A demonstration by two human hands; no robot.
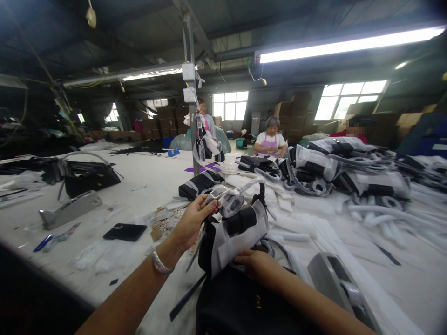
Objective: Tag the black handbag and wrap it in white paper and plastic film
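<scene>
My left hand (196, 218) is closed in a pinch on the end of a plastic-wrapped bag strap (232, 202), by what looks like a metal buckle. Below it sits a small black handbag (244, 218) with white foam sheet wrapped round it. At the handbag's lower near side, my right hand (253, 263) grips the wrapped body; its fingertips are partly hidden. Directly beneath, a larger black bag (230, 298) with a small gold emblem lies close to me, partly covered by my right forearm.
A grey tape dispenser (335, 279) stands at right, another grey dispenser (71, 209) at left. A black pouch (125, 232) and paper tags (165, 223) lie nearby. Wrapped handbags (370, 181) pile up at right. A metal post (194, 139) rises from the table. Co-workers are beyond.
</scene>
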